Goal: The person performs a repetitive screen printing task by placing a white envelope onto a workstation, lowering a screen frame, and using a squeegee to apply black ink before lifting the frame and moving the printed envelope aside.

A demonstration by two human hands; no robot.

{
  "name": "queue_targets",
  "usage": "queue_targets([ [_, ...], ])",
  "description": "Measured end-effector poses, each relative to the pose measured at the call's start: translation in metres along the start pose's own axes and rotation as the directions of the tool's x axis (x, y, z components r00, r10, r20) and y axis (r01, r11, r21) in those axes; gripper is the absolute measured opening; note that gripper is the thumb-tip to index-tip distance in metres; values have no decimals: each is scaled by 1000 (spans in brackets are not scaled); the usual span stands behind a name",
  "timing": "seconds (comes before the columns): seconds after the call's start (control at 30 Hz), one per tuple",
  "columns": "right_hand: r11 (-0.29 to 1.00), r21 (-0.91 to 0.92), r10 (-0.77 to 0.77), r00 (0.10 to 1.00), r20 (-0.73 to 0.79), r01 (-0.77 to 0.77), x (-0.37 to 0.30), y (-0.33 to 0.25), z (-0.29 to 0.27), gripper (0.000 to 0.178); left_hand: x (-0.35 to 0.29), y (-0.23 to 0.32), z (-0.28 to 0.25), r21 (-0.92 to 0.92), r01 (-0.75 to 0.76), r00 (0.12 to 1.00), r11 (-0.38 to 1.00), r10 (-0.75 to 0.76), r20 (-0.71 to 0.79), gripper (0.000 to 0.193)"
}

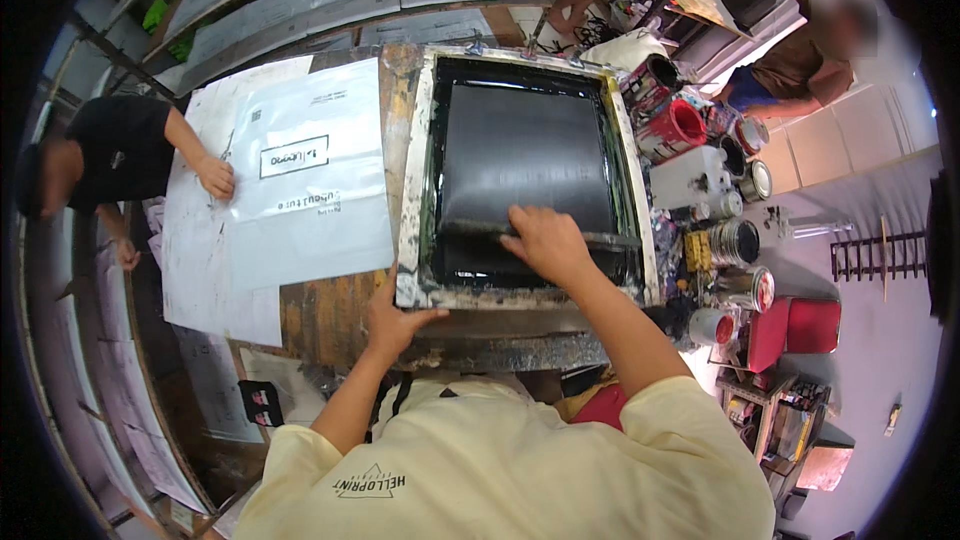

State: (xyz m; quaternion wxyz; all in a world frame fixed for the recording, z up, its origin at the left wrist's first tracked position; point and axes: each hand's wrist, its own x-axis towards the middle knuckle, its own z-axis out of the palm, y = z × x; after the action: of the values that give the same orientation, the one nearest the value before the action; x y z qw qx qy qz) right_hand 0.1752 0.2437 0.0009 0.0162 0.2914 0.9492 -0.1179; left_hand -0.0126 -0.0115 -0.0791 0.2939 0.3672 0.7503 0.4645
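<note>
A screen printing frame (pixel 409 230) with pale, ink-stained edges lies in front of me, its mesh (pixel 525 140) coated in glossy black ink. My right hand (pixel 545 245) is closed over a long squeegee (pixel 605 238) that spans the near part of the mesh. At the frame's near left corner, my left hand (pixel 393 325) holds the edge, thumb stretched along the front side; its other fingers are partly hidden. Left of the frame lies a pale printed plastic bag (pixel 340 150) on white sheets (pixel 200 240). A co-worker's hand (pixel 215 178) touches the bag's far left side.
Paint cans, among them a red-rimmed one (pixel 685 122), and a white jug (pixel 690 178) crowd the right side. A red chair (pixel 810 325) stands beyond them. Racks (pixel 350 15) holding more bags run behind and left. Another person (pixel 800 70) sits at far right.
</note>
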Motion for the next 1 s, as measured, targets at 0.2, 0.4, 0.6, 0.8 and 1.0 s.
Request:
queue_targets([
  [0.2,996,-59,-77,967,-241,65,-40,-51,-118,38,34,106,-24,-420,-115,990,900,66,-128,95],
  [0.4,979,-201,-107,756,-646,-33,9,-53,-185,33,100,40,-28,-93,-335,933,937,344,108,44],
  [0.6,967,-254,-167,713,-681,-16,40,-32,-225,36,98,-58,-7,332,-612,774,718,457,439,21],
  [0.8,999,-8,-39,712,-701,46,59,-64,-263,37,104,-51,-1,310,-489,840,815,345,418,19],
  [1.0,994,92,11,753,-658,66,69,-33,-262,37,144,87,-8,-31,-365,893,931,359,272,20],
])
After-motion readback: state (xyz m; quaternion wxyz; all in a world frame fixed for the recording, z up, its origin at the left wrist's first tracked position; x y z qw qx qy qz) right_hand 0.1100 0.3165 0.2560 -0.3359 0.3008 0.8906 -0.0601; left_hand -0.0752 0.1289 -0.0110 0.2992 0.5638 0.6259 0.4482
